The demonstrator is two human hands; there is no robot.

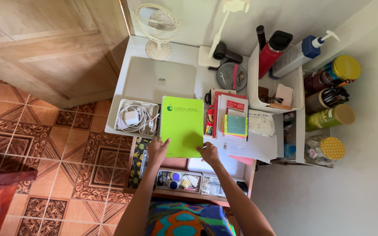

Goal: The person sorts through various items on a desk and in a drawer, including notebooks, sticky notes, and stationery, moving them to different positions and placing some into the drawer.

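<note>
A bright green spiral notebook (181, 124) lies on the white desk (182, 54), with its near edge over the open drawer. My left hand (157, 150) grips the notebook's near left corner. My right hand (209, 153) holds its near right corner. Both forearms reach up from the bottom of the view. Under the hands the open drawer (184, 180) shows small bottles and jars.
A closed silver laptop (160, 78) lies behind the notebook. A white tray of cables (135, 117) is at its left, a stack of papers and sticky notes (235, 124) at its right. A white basket (276, 78), bottles and jars stand right; a wooden door (53, 48) left.
</note>
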